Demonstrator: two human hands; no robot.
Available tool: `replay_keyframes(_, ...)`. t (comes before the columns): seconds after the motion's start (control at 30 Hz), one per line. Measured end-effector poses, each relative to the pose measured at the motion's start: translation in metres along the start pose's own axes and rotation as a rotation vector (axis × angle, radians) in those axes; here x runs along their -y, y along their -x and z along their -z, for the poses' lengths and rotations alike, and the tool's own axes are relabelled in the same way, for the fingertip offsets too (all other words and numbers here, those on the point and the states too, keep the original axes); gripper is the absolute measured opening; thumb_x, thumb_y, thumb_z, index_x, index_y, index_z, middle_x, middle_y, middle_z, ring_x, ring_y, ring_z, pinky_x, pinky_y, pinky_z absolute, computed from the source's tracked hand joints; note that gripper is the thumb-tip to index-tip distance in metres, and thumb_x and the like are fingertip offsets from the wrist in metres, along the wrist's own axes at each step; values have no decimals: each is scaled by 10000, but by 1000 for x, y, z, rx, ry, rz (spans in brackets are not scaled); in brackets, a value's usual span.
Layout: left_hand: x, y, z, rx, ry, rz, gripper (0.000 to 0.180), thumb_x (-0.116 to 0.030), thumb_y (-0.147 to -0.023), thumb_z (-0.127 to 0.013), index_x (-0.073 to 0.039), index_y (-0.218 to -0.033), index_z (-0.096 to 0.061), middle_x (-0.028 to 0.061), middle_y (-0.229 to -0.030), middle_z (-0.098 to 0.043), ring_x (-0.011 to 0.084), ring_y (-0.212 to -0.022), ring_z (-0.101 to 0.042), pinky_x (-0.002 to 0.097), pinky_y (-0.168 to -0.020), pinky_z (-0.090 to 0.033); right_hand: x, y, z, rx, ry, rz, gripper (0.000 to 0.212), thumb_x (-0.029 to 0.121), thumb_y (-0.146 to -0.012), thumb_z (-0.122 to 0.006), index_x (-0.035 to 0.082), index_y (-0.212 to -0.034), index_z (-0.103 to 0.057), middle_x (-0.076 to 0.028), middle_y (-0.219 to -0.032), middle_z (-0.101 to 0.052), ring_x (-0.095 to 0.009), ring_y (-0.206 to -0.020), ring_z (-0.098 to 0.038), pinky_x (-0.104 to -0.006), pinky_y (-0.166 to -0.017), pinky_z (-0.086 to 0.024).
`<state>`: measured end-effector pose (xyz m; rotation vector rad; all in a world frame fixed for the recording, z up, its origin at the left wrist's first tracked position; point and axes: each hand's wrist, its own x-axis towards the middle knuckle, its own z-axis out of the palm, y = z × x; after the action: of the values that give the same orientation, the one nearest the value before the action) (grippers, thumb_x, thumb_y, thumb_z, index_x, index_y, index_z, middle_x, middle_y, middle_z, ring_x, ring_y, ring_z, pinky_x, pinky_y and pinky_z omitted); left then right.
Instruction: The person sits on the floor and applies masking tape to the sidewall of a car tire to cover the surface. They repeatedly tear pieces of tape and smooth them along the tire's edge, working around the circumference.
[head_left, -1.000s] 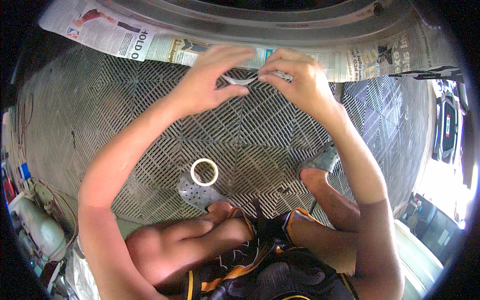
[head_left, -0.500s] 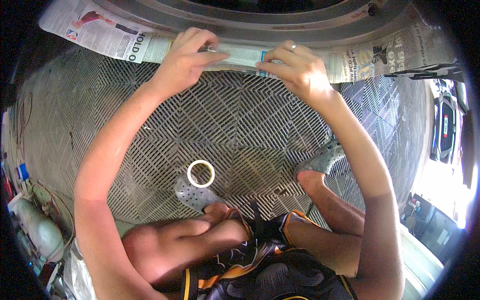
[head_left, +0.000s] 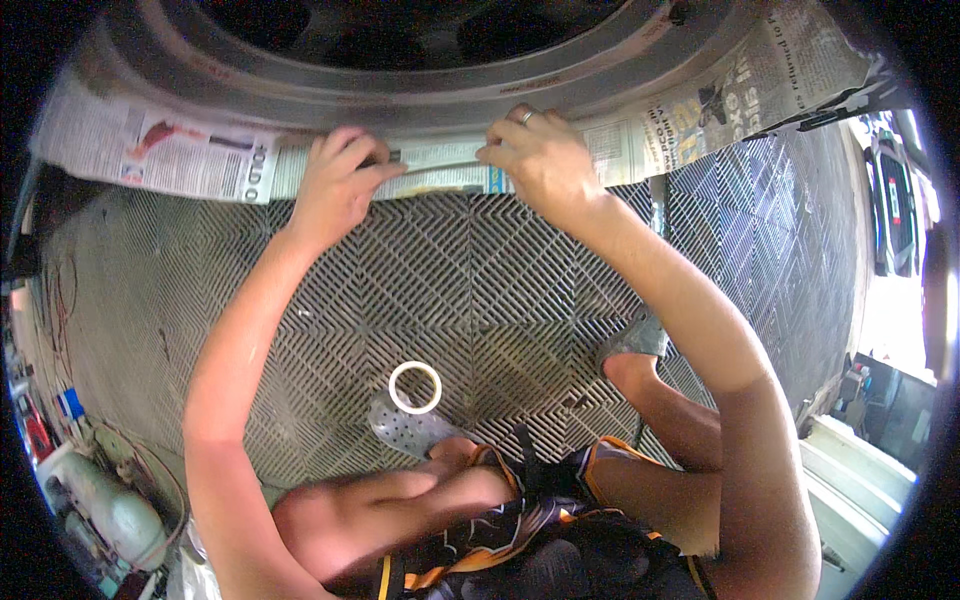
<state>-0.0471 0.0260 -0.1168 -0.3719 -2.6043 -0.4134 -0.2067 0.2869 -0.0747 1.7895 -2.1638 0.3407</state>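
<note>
A long band of newspaper (head_left: 210, 165) lies along the lower edge of a grey, curved, tyre-like form (head_left: 430, 105). Between my hands a pale strip of tape (head_left: 440, 161) stretches across the paper. My left hand (head_left: 345, 185) pinches its left end, thumb and fingertips together. At the other end, my right hand (head_left: 550, 160), with a ring on one finger, is closed with its fingertips pressed on the strip and the paper. A white roll of tape (head_left: 393, 401) rests by the toe of my grey clog (head_left: 410, 428).
Dark slatted floor tiles (head_left: 480, 270) spread below the paper. To the left stand a grey tank (head_left: 120, 510) and loose hoses. At the right are pale panels (head_left: 850, 470) and the front of a car (head_left: 893, 205).
My view has tilted up, showing more of the curved grey form. Both hands have shifted left along the newspaper, still holding the strip.
</note>
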Motion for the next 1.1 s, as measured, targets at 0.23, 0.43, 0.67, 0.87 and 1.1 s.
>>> replay_keyframes(0.23, -2, -9, -7, 21, -142, 25, 342, -47, -742, -700, -159, -1056, -775, -2, -1042, -631, 269, -1120, -545, 459, -928, -401, 0, 5, -12, 35, -13, -145, 182, 176, -835, -619, 137, -936, -766, -72, -1201, -680, -289, -1206, -606, -449, -1035, -484)
replay_keyframes(0.43, 3, -13, -29, 15, -320, 15, 320, -87, -759, -687, -188, -1050, -774, -19, -1057, -651, 259, -1144, -553, 468, -994, -393, 5, -6, -25, 107, 51, -238, 192, 122, -816, -636, 141, -956, -766, -78, -1209, -660, -276, -1183, -608, -425, -978, -506)
replay_keyframes(0.67, 3, -20, -45, 80, -338, -12, 321, -139, -796, -644, -189, -1089, -765, -17, -1114, -669, 255, -1156, -561, 487, -1038, -391, 2, -10, -25, 284, 98, -308, 195, 155, -837, -645, 149, -978, -780, -94, -1342, -628, -294, -1232, -592, -457, -1055, -467)
replay_keyframes(0.87, 6, -16, -48, 100, -393, -39, 330, -180, -823, -618, -185, -1121, -760, -15, -1143, -674, 261, -1160, -562, 514, -1025, -400, 3, -8, -20, 291, 140, -241, 264, 152, -839, -649, 173, -1068, -780, -88, -1367, -616, -284, -1252, -572, -488, -1087, -429)
replay_keyframes(1.1, 9, -15, -46, 92, -383, 22, 288, -146, -823, -612, -144, -1077, -748, 5, -1113, -662, 253, -1169, -563, 491, -1031, -401, 3, -9, -28, 340, 142, -238, 275, 153, -842, -642, 173, -1078, -781, -88, -1360, -621, -287, -1286, -558, -481, -1091, -423)
